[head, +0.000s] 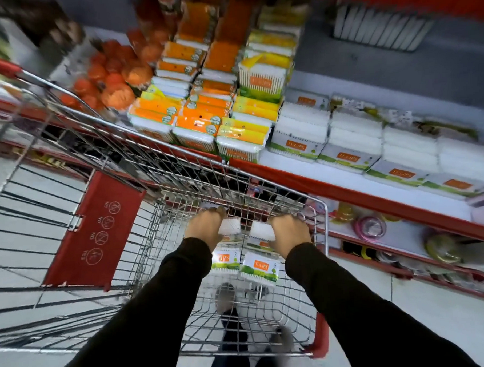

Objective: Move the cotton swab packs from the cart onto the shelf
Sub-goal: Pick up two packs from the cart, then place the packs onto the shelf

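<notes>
Both my arms in black sleeves reach down into the wire cart (pixel 320 266). My left hand (pixel 205 225) grips a white cotton swab pack (pixel 229 227). My right hand (pixel 288 234) grips another white cotton swab pack (pixel 262 231). Below them, two more packs with orange labels and green edges (pixel 260 268) lie on the cart floor. The shelf (pixel 346 188) with a red front edge runs along the right, carrying rows of the same white swab packs (pixel 299 133).
Orange and yellow swab packs (pixel 199 121) are stacked on the shelf's left part, with orange round items (pixel 114 78) further left. A red folded child seat flap (pixel 98 231) stands in the cart. Lower shelves hold round baby items (pixel 370 227). The floor is tiled.
</notes>
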A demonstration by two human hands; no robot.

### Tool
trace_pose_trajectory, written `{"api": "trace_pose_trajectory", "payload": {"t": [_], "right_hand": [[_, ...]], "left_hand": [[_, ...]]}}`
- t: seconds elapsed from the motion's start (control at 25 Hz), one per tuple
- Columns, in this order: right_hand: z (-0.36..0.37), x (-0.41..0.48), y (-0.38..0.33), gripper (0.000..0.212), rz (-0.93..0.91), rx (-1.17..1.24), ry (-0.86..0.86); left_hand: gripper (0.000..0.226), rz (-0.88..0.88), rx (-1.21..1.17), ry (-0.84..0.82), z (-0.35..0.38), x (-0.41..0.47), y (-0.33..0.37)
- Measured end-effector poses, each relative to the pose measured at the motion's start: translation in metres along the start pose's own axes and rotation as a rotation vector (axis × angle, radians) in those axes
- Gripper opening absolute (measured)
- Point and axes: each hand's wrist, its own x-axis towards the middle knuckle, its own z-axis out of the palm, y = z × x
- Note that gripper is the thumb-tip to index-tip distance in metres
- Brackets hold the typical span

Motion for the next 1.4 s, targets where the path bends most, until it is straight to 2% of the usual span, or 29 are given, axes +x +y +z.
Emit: {"api": "trace_pose_trajectory", "payload": {"t": [0.24,0.36,0.52,0.68,0.92,1.08,1.4], "right_hand": [[-0.067,-0.068,0.012,0.034,0.037,0.024,0.111],[-0.098,-0.096,0.033,0.046,0.097,0.096,0.190],[-0.153,-0.118,0.071,0.052,0.155,0.146,0.322],[-0.189,-0.105,0.100,0.046,0.216,0.099,0.452],[-0.181,-0.064,0.114,0.044,0.224,0.021,0.421],[-0.167,-0.046,0.112,0.048,0.191,0.025,0.399],[-0.149,-0.029,0.116,0.041,0.147,0.053,0.382]], "left_hand": [[0.053,0.019,-0.033,0.128,-0.077,-0.065,0.034],[0.050,0.070,-0.028,0.213,-0.113,-0.081,0.058],[0.054,0.182,-0.015,0.345,-0.159,-0.071,0.094],[0.054,0.234,0.051,0.401,-0.191,-0.033,0.130],[0.052,0.238,0.167,0.348,-0.181,0.015,0.156],[0.050,0.229,0.180,0.328,-0.169,0.032,0.157],[0.056,0.257,0.194,0.292,-0.152,0.046,0.153]]}}
